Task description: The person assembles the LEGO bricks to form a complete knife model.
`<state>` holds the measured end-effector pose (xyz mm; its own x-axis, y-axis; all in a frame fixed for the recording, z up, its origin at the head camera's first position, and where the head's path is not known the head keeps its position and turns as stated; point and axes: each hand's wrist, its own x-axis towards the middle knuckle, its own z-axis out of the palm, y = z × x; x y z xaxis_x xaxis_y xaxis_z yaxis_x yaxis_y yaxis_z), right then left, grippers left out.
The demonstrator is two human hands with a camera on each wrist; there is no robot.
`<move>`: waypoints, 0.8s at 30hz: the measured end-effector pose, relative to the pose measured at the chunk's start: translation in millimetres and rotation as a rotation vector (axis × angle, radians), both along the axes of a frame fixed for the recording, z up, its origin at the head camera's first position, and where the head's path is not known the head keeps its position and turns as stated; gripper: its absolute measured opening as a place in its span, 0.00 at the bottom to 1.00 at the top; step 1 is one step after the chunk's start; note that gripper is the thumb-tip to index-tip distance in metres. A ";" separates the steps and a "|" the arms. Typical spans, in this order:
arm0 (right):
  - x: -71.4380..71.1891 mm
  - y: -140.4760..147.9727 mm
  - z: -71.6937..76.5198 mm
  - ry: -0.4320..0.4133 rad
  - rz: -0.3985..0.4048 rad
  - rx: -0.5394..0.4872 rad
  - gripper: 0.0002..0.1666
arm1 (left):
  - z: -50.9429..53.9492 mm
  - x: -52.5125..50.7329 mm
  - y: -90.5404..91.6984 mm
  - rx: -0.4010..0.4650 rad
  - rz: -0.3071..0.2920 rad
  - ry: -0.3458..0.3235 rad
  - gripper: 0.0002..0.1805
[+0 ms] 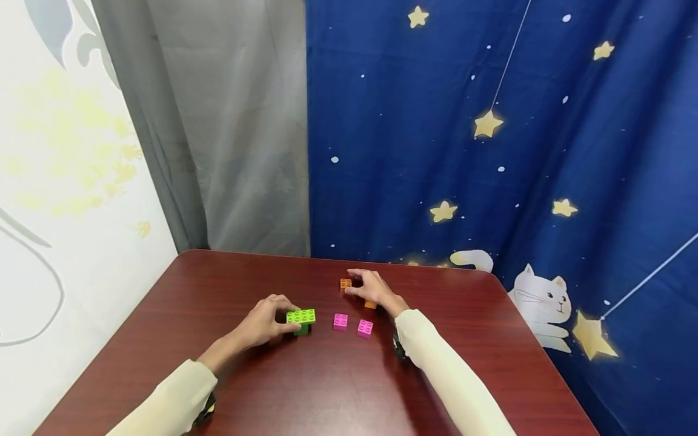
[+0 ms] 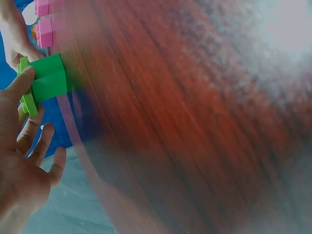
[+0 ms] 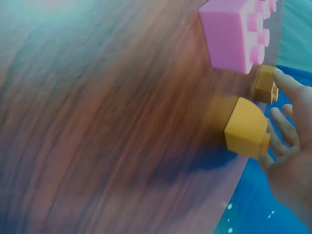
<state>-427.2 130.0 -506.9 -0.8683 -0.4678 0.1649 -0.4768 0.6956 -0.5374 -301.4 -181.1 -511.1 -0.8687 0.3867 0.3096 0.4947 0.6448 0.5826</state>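
1. The left hand (image 1: 267, 321) pinches the lime brick (image 1: 301, 316) between thumb and fingers; this brick sits on top of a green piece (image 2: 48, 78), left of the middle of the tabletop (image 1: 305, 387). Whether the green piece touches the wood, I cannot tell.
2. The right hand (image 1: 375, 287) reaches toward 10 o'clock, thumb and forefinger around the small orange brick (image 1: 346, 284). Whether they press on it, I cannot tell.
3. The first pink brick (image 1: 340, 321) lies at 3 o'clock from the lime brick; the second pink brick (image 1: 365, 328) is near it, between 3 and 4 o'clock.
4. A yellow brick (image 3: 245, 129) lies under the right hand, at 4 o'clock from the orange brick.
5. Possible trouble: the right palm or trailing fingers could knock the yellow brick, since it lies so close beneath them. A glancing pinch could push the orange brick away. A sideways squeeze might part lime from green if they are loosely joined.
6. No container shows; the loose bricks lie directly on the tabletop.
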 end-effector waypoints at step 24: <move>-3.5 -10.9 -1.2 -0.011 -0.037 0.061 0.23 | 0.1 -2.7 1.6 -0.035 -0.011 0.007 0.16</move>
